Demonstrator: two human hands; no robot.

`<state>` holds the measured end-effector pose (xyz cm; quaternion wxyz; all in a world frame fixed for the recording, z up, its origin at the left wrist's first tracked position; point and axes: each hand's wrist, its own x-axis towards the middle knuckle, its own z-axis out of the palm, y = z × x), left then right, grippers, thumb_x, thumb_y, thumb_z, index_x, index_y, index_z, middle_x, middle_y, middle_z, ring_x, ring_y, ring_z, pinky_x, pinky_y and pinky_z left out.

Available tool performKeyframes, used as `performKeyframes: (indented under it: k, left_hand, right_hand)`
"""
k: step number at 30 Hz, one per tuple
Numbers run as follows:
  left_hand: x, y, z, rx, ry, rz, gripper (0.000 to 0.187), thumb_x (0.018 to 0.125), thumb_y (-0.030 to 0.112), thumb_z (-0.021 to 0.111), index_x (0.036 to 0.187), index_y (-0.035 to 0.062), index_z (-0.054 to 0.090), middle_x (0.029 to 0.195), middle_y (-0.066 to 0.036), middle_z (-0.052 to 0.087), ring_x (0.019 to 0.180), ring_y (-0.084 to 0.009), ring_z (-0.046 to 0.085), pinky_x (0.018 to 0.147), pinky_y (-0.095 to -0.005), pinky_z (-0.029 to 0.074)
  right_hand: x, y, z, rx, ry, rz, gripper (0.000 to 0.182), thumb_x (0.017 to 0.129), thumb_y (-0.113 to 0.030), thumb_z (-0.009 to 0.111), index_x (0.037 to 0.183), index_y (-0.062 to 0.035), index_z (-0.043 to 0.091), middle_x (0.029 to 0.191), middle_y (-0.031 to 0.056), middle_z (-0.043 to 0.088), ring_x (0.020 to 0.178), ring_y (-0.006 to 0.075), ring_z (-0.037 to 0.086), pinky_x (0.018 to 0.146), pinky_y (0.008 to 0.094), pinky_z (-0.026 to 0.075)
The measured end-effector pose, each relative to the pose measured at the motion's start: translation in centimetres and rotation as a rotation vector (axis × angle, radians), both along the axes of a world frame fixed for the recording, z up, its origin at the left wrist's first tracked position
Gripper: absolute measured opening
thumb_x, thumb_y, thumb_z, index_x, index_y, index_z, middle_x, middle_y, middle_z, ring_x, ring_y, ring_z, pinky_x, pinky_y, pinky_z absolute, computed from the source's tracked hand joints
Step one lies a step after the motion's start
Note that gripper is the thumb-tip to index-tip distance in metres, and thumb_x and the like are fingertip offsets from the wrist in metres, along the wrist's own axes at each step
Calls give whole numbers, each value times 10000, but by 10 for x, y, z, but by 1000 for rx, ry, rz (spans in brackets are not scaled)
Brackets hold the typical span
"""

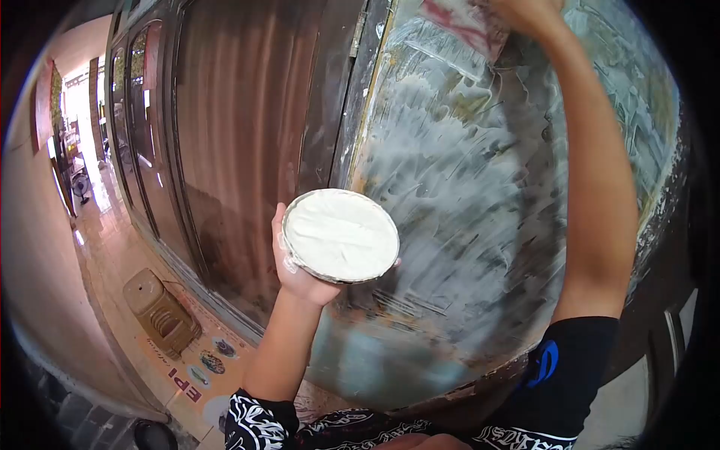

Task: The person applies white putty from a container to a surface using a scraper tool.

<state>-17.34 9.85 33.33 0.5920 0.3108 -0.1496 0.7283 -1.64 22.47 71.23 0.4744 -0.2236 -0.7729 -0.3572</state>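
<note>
My left hand (296, 279) supports a round tub of white paste (341, 234) from below, its fingers round the rim. The paste fills it nearly to the top, with streaks across its surface, and white smears mark my thumb side. High up, my right hand (529, 15) grips a thin whitish piece with red marks (471, 28) and presses it against the panel (450, 202). Cloudy grey-white strokes cover that panel. What the thin piece is made of, I cannot tell; the frame's top edge cuts off part of my hand.
Left of the panel stands a dark-framed door (240, 135) with a brown curtain behind it. On the floor, a brown plastic stool (159, 311) rests by a printed banner (206, 367). A fan (80, 184) stands down the bright passage. White boards (634, 397) lean at lower right.
</note>
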Motion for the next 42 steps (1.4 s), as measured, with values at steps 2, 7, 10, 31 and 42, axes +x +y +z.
performKeyframes:
  k: [2, 7, 10, 31, 42]
  left_hand:
    - [-1, 2, -6, -31, -13, 40, 769, 993, 643, 331, 1426, 31, 504, 1435, -223, 528, 1262, -460, 537, 1071, -618, 416]
    - [-4, 7, -19, -164, -34, 138, 782, 987, 658, 331, 1432, 37, 499, 1449, -224, 513, 1272, -470, 524, 1069, -640, 406]
    - [-3, 4, -18, -148, -6, 117, 789, 985, 659, 329, 1434, 32, 494, 1455, -224, 507, 1272, -486, 517, 1067, -664, 393]
    - [-40, -9, -12, 47, -11, 145, 720, 1005, 610, 362, 1388, 30, 548, 1410, -191, 562, 1246, -412, 565, 1074, -555, 443]
    - [-45, -4, -23, -6, -31, 150, 740, 1003, 618, 352, 1403, 21, 530, 1423, -202, 547, 1262, -423, 549, 1089, -572, 422]
  right_hand:
    - [2, -24, -6, -157, 29, 112, 220, 914, -181, 648, 1009, 2, 724, 867, 199, 730, 782, 342, 701, 732, 421, 543]
    - [-11, 10, -35, 206, -147, -40, 238, 891, -206, 669, 1013, -12, 731, 864, 189, 730, 814, 371, 702, 732, 447, 541]
    - [-4, 16, -8, 228, -15, 30, 254, 884, -235, 678, 971, -2, 731, 875, 207, 723, 835, 379, 698, 753, 441, 540]
    - [5, -18, -10, -369, 48, 285, 208, 936, -167, 671, 926, 31, 735, 720, 108, 715, 632, 164, 666, 559, 340, 526]
    - [5, 4, 10, 73, 169, -16, 260, 853, -248, 702, 906, 0, 760, 771, 201, 724, 674, 301, 712, 631, 429, 552]
